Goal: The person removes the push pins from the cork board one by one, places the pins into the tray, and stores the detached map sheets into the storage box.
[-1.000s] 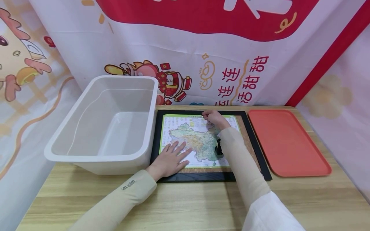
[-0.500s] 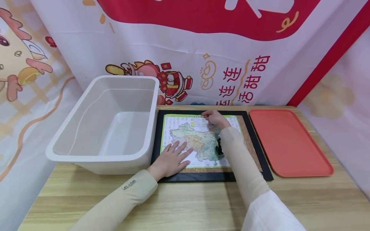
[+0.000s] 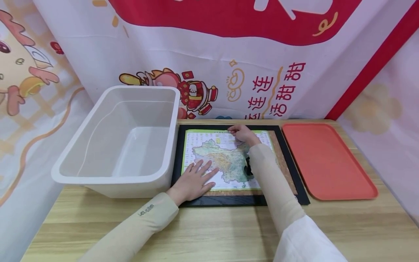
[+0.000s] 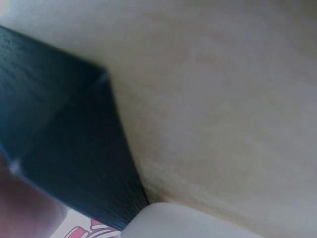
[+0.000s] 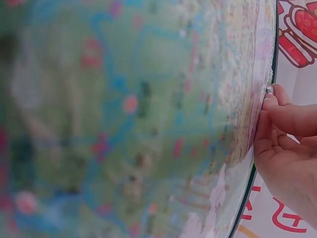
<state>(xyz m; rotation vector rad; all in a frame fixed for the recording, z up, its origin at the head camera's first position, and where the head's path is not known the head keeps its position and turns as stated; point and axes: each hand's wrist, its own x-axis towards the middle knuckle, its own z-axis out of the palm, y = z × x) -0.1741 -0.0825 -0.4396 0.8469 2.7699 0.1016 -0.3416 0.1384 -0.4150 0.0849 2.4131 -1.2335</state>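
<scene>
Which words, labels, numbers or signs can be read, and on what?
"连连", on the backdrop, with a partly hidden character below.
"活甜甜", beside it, read upward.
"slim", on the left sleeve; the letters before it are unclear.
Too small or blurred: title and labels on the map.
Cut off: large white lettering on the red patch.

Tan sleeves (image 3: 126, 227) are worn; the left is marked with dark letters (image 3: 146, 210), the right is met by white cloth (image 3: 306, 242).

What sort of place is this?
Possibly a makeshift indoor booth: festive printed cloth hangs on three sides of a wooden table, where a map lies on a black-framed board.
</scene>
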